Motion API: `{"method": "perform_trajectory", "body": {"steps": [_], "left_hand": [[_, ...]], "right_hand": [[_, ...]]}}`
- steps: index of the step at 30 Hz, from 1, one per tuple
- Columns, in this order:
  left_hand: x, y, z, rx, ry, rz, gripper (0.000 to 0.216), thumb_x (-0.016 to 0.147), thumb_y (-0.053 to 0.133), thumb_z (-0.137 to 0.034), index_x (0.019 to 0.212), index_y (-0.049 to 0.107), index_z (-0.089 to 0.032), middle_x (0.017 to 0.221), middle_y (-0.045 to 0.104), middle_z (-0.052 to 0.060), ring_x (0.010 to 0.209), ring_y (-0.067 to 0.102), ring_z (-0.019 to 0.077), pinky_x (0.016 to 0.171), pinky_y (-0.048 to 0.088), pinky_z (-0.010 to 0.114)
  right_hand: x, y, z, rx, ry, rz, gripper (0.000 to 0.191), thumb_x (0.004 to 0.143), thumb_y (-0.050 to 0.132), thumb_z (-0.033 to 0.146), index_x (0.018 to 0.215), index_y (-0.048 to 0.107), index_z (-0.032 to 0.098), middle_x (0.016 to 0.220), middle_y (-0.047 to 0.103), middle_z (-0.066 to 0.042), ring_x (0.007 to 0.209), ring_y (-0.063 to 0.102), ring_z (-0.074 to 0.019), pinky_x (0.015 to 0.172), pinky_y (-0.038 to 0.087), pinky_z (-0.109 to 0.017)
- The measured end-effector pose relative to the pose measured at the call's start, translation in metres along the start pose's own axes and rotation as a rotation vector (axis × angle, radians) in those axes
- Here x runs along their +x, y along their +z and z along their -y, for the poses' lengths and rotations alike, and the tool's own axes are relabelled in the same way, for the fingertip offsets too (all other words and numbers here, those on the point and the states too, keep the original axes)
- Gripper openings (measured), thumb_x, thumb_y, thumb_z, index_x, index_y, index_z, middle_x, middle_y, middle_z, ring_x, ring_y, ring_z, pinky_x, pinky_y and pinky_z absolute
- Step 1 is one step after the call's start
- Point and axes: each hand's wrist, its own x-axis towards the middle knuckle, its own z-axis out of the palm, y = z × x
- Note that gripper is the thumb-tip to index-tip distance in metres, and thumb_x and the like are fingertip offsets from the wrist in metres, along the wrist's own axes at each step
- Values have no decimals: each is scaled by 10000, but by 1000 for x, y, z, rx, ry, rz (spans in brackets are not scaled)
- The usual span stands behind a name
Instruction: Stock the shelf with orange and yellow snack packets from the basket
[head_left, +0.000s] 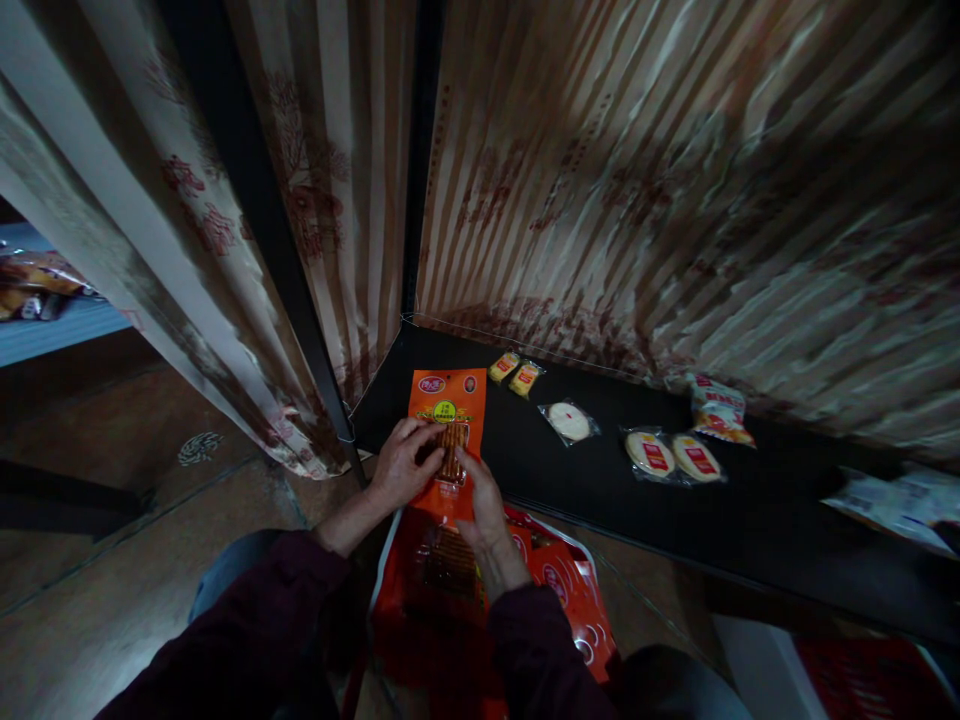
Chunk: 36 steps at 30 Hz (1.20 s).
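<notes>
An orange snack packet (447, 410) lies at the left end of a black shelf (600, 480), with its lower edge over the shelf's front. My left hand (401, 462) grips the packet's left side, fingers curled onto its clear window. On the packet's lower right part sits my right hand (484, 505), fingers closed on it. Below my hands is a red bag (555, 590) with more orange packets inside.
Further right on the shelf lie two small yellow packets (514, 374), a round wrapped cake (569, 421), a pack of two round cakes (673, 456), a red-and-white packet (718, 408) and a pale packet (892, 500). Striped curtains hang behind and to the left.
</notes>
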Motion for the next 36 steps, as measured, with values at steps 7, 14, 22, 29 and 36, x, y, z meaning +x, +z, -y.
{"method": "perform_trajectory", "body": {"steps": [7, 14, 22, 29, 36], "left_hand": [[1, 0, -3, 208, 4, -110, 316, 791, 579, -210, 1097, 655, -234, 1136, 594, 84, 1095, 497, 243, 994, 387, 409], [9, 6, 14, -131, -364, -261, 478, 706, 699, -282, 1158, 569, -201, 1114, 630, 93, 1041, 584, 243, 980, 411, 406], [24, 7, 25, -478, -503, -240, 183, 714, 623, -184, 897, 611, -186, 883, 691, 38, 812, 632, 166, 794, 487, 295], [31, 3, 27, -433, -456, -280, 157, 715, 607, -182, 872, 616, -185, 817, 680, 20, 785, 623, 167, 760, 475, 284], [40, 1, 37, -418, -442, -284, 211, 717, 634, -210, 927, 637, -196, 866, 701, 24, 785, 624, 168, 756, 477, 282]], "right_hand": [[12, -9, -8, 8, -14, -96, 381, 581, 822, 391, 866, 675, 184, 777, 747, -39, 793, 709, -241, 719, 578, -362], [25, -10, -9, -20, -42, -182, 360, 562, 845, 414, 751, 635, 190, 661, 722, -25, 740, 712, -241, 648, 583, -348], [35, -11, -6, -56, -74, -166, 356, 502, 863, 365, 727, 634, 210, 670, 723, -9, 735, 707, -230, 642, 576, -336], [42, -18, -3, -139, -91, -85, 357, 530, 819, 323, 833, 674, 205, 740, 736, -6, 756, 694, -211, 658, 546, -310], [49, -19, -3, -255, -157, -32, 238, 609, 737, 326, 808, 674, 211, 766, 726, 16, 739, 668, -153, 711, 504, -252]]}}
